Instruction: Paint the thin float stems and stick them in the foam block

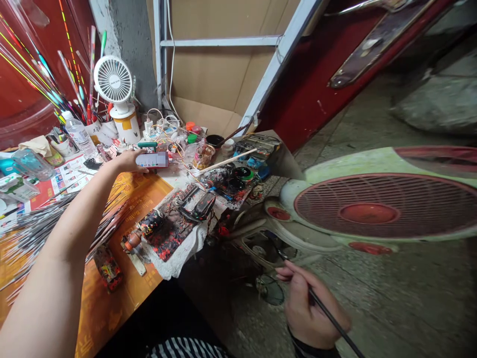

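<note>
At the far side of the table, my left hand (132, 161) grips the left end of a smartphone (152, 159) with its screen lit. My right hand (313, 308) is off the table's right side, its fingers closed round a thin dark paintbrush (333, 320). The brush's dark tip points up and to the left, over the floor. Between the hands lies a paint-crusted board (167, 243) on white paper, with a small motor-like device (151, 222) and a black box (197, 201) on it. Thin rods (40, 228) are bundled beneath my left forearm.
A white desk fan (113, 79) stands at the back, near a clear plastic bottle (79, 132) and upright coloured floats. Paint jars (203, 156) and a cable sit right of the phone. A larger red-and-green fan (368, 211) stands to the right of the table.
</note>
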`<state>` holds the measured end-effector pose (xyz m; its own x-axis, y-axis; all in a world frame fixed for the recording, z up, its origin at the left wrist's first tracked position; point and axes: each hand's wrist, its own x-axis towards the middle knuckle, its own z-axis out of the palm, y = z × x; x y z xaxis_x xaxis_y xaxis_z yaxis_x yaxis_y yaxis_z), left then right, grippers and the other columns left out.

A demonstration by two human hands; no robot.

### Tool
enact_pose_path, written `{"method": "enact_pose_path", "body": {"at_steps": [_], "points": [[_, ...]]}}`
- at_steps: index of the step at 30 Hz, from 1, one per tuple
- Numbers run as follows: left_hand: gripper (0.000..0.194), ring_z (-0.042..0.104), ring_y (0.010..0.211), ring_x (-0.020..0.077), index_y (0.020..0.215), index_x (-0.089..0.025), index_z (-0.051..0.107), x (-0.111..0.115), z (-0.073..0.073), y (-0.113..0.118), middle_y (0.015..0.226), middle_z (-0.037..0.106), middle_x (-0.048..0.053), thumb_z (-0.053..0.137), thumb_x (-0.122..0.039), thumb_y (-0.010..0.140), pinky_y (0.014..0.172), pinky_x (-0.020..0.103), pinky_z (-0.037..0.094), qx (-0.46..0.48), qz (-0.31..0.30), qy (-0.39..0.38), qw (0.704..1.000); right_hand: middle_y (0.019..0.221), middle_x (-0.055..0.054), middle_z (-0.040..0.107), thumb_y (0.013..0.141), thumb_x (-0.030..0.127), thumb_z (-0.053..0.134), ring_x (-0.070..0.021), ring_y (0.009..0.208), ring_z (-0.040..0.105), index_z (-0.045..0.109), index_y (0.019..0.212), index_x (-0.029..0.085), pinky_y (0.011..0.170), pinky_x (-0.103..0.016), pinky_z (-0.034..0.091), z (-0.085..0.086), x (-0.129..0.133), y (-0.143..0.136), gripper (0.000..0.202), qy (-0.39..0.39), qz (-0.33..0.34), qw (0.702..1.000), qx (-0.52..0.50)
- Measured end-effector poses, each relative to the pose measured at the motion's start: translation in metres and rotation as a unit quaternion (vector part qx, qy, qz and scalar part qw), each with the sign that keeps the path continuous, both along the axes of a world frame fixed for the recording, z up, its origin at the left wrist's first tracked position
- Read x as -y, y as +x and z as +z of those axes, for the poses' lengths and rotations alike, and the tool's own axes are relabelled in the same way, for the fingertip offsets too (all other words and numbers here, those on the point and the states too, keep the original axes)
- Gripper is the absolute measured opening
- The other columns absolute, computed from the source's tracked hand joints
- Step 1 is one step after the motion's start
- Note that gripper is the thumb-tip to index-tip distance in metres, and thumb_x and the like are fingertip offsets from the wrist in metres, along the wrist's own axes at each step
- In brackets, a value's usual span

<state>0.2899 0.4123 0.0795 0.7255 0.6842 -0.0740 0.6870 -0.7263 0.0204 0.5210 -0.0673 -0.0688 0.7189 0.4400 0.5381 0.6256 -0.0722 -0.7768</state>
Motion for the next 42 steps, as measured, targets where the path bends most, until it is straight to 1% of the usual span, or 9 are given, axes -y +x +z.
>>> {"method": "enact_pose_path", "body": {"at_steps": [3, 8, 18, 24, 27, 31, 35, 39, 42], "points": [[0.092, 0.056, 0.123, 0.0321, 0.148, -0.023, 0.043, 0.002, 0.003, 0.005, 0.135, 0.056, 0.015, 0.072, -0.061, 0.069, 0.106, 0.041, 0.045, -0.024, 0.023, -0.018, 0.999, 0.083, -0.007, 0.074, 0.098, 0.039, 0.056, -0.0178, 0.071, 0.069, 0.073, 0.105, 0.017, 0.071, -0.034, 0.057, 0.000, 0.000, 0.000, 0.029, -0.003, -0.003, 1.000, 0.000], [0.101, 0.055, 0.123, 0.0316, 0.147, -0.023, 0.042, -0.003, 0.005, 0.009, 0.138, 0.051, 0.014, 0.074, -0.065, 0.061, 0.106, 0.039, 0.046, -0.022, 0.002, -0.023, 0.999, 0.085, -0.007, 0.074, 0.098, 0.036, 0.055, -0.0177, 0.072, 0.069, 0.073, 0.106, 0.016, 0.072, -0.034, 0.057, 0.000, 0.001, 0.000, 0.027, -0.005, 0.010, 1.000, -0.007], [0.102, 0.056, 0.121, 0.0335, 0.144, -0.015, 0.046, -0.008, 0.003, 0.015, 0.136, 0.051, 0.018, 0.077, -0.062, 0.060, 0.105, 0.040, 0.047, -0.033, -0.009, -0.019, 0.999, 0.087, -0.007, 0.073, 0.098, 0.034, 0.055, -0.0179, 0.074, 0.069, 0.072, 0.108, 0.017, 0.073, -0.034, 0.058, -0.002, 0.005, -0.003, 0.026, -0.001, 0.013, 1.000, -0.009], [0.101, 0.052, 0.130, 0.0366, 0.155, -0.019, 0.031, 0.021, 0.010, 0.007, 0.153, 0.035, 0.023, 0.078, -0.053, 0.071, 0.108, 0.046, 0.045, -0.025, 0.039, -0.010, 0.999, 0.086, -0.008, 0.074, 0.098, 0.038, 0.055, -0.0179, 0.073, 0.069, 0.072, 0.107, 0.015, 0.071, -0.033, 0.058, 0.004, 0.010, -0.006, 0.030, -0.005, 0.010, 1.000, -0.008], [0.087, 0.049, 0.133, 0.0390, 0.153, -0.023, 0.035, 0.047, 0.020, -0.009, 0.157, 0.030, 0.024, 0.073, -0.050, 0.080, 0.108, 0.054, 0.042, -0.018, 0.044, 0.025, 0.999, 0.086, -0.008, 0.074, 0.098, 0.038, 0.055, -0.0182, 0.073, 0.070, 0.072, 0.108, 0.015, 0.071, -0.033, 0.059, 0.008, 0.014, -0.009, 0.030, 0.004, 0.016, 1.000, -0.001], [0.059, 0.054, 0.126, 0.0313, 0.141, -0.018, 0.051, 0.096, 0.033, -0.062, 0.145, 0.048, 0.020, 0.063, -0.045, 0.090, 0.106, 0.046, 0.045, 0.030, -0.032, 0.088, 0.995, 0.086, -0.007, 0.074, 0.098, 0.036, 0.054, -0.0184, 0.072, 0.070, 0.072, 0.108, 0.017, 0.071, -0.034, 0.058, 0.013, 0.018, -0.012, 0.028, 0.019, 0.027, 0.999, 0.016], [0.044, 0.061, 0.116, 0.0278, 0.129, -0.021, 0.061, 0.174, 0.032, -0.160, 0.132, 0.062, 0.014, 0.053, -0.048, 0.095, 0.100, 0.043, 0.049, 0.047, -0.036, 0.111, 0.992, 0.084, -0.006, 0.074, 0.098, 0.035, 0.055, -0.0178, 0.071, 0.070, 0.073, 0.106, 0.018, 0.068, -0.033, 0.057, 0.019, 0.016, -0.018, 0.026, 0.037, 0.041, 0.998, 0.014], [0.040, 0.068, 0.094, 0.0256, 0.112, -0.024, 0.067, 0.273, 0.006, -0.261, 0.107, 0.072, 0.009, 0.045, -0.053, 0.096, 0.086, 0.039, 0.053, 0.087, 0.054, 0.157, 0.982, 0.083, -0.006, 0.074, 0.098, 0.035, 0.055, -0.0163, 0.068, 0.069, 0.073, 0.105, 0.018, 0.066, -0.032, 0.058, 0.028, 0.007, -0.026, 0.026, 0.067, 0.050, 0.996, -0.011], [0.038, 0.068, 0.091, 0.0271, 0.105, -0.026, 0.068, 0.336, -0.023, -0.307, 0.103, 0.073, 0.008, 0.048, -0.055, 0.090, 0.083, 0.040, 0.054, 0.116, 0.136, 0.183, 0.967, 0.081, -0.005, 0.073, 0.099, 0.039, 0.054, -0.0150, 0.066, 0.069, 0.073, 0.106, 0.019, 0.066, -0.031, 0.060, 0.042, -0.007, -0.026, 0.028, 0.092, 0.065, 0.992, -0.053]]}}
